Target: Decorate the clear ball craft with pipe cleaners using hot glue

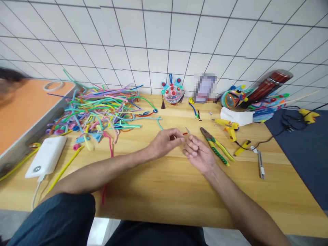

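Over the middle of the wooden table (164,184), my left hand (165,141) and my right hand (201,153) are close together, fingertips almost meeting. The left thumb and forefinger are pinched together; what they hold, if anything, is too small to name. My right hand is closed with its palm turned up and its fingers curled. A thin greyish tip (188,130) and a small red piece (185,133) show just beyond its fingertips, but whether it grips them is unclear. Right of that hand lie pliers (216,147) with green and yellow handles.
A heap of coloured pipe cleaners (110,106) covers the back left, behind a white power bank (46,157). A decorated craft head (173,92) stands by the wall. Rightward lie a yellow glue gun (229,128) with its cord, a utility knife (260,165) and a red flask (271,85).
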The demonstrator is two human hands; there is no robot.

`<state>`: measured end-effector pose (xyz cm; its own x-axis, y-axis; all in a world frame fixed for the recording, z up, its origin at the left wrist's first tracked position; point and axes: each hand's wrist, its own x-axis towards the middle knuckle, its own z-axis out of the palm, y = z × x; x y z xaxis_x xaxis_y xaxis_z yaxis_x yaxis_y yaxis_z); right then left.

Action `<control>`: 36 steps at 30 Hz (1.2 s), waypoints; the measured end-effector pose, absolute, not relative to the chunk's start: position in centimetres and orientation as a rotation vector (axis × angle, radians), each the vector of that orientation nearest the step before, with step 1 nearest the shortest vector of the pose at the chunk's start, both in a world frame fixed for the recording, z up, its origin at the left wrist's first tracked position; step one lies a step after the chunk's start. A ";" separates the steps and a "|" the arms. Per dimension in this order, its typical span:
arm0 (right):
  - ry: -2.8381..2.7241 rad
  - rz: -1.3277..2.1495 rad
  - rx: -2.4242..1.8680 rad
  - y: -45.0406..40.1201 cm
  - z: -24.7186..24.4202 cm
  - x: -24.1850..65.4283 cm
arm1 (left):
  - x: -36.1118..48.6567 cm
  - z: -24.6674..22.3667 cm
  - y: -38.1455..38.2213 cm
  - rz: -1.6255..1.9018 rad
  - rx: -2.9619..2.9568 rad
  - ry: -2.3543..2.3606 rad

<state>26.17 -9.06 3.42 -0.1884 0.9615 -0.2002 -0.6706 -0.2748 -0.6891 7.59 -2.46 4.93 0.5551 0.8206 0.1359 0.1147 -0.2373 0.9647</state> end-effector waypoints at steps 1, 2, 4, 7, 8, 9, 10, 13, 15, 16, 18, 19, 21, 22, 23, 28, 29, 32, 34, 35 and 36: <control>-0.552 1.753 -0.743 -9.2 3.6 25.9 | 7.5 4.8 -4.1 0.824 1.736 0.793; -0.558 1.761 -0.759 -9.4 3.6 25.6 | 7.4 4.8 -5.3 0.845 1.774 0.798; -0.573 1.750 -0.810 -9.6 3.4 25.1 | 7.1 4.9 -6.4 0.915 1.830 0.822; -0.608 1.708 -0.884 -9.7 3.0 24.4 | 6.6 4.6 -6.1 0.982 1.837 0.850; -0.618 1.695 -0.905 -9.7 2.9 24.2 | 6.5 4.3 -5.8 0.985 1.820 0.858; -0.624 1.682 -0.924 -9.6 2.8 24.0 | 6.3 3.8 -5.5 0.984 1.798 0.867; -0.624 1.669 -0.943 -9.5 2.7 23.8 | 6.2 3.3 -5.2 0.985 1.775 0.875; -0.607 1.641 -0.997 -9.1 2.5 23.2 | 5.9 1.9 -4.4 1.015 1.714 0.866; -0.596 1.629 -1.032 -8.8 2.3 22.8 | 5.7 1.4 -3.9 1.028 1.702 0.824; -0.595 1.624 -1.052 -8.6 2.3 22.6 | 5.5 1.2 -3.7 1.028 1.709 0.796; -0.626 1.605 -1.106 -8.0 2.2 22.4 | 5.2 0.9 -3.2 1.027 1.740 0.750; -0.661 1.583 -1.139 -7.6 2.2 22.5 | 5.1 0.8 -2.9 1.036 1.750 0.743; -0.761 1.500 -1.194 -6.1 2.2 22.8 | 4.8 0.3 -2.5 1.059 1.734 0.754; -0.832 1.419 -1.217 -5.0 2.3 23.1 | 4.7 0.0 -2.4 1.060 1.706 0.771; -0.903 1.320 -1.233 -3.7 2.4 23.5 | 4.6 -0.4 -2.2 1.052 1.669 0.792; -1.099 0.863 -1.293 5.1 2.6 26.2 | 4.2 -1.5 -1.9 0.930 1.572 0.859; -1.112 0.784 -1.307 7.0 2.6 26.7 | 4.1 -1.6 -1.9 0.911 1.584 0.862; -1.263 0.438 -1.403 12.4 2.1 28.1 | 4.1 -1.4 -2.0 0.871 1.627 0.868; -1.359 0.319 -1.439 15.5 1.6 28.9 | 4.1 -1.2 -2.1 0.835 1.636 0.873; -1.403 0.303 -1.447 16.8 1.3 29.2 | 4.2 -1.1 -2.1 0.814 1.633 0.875; -1.440 0.314 -1.449 17.9 1.0 29.4 | 4.2 -1.0 -2.2 0.796 1.629 0.877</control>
<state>29.43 17.89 1.00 0.2490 0.8546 0.4556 0.5874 0.2408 -0.7726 4.16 -2.19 -1.02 0.5061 0.8602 0.0633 0.1458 -0.1577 0.9767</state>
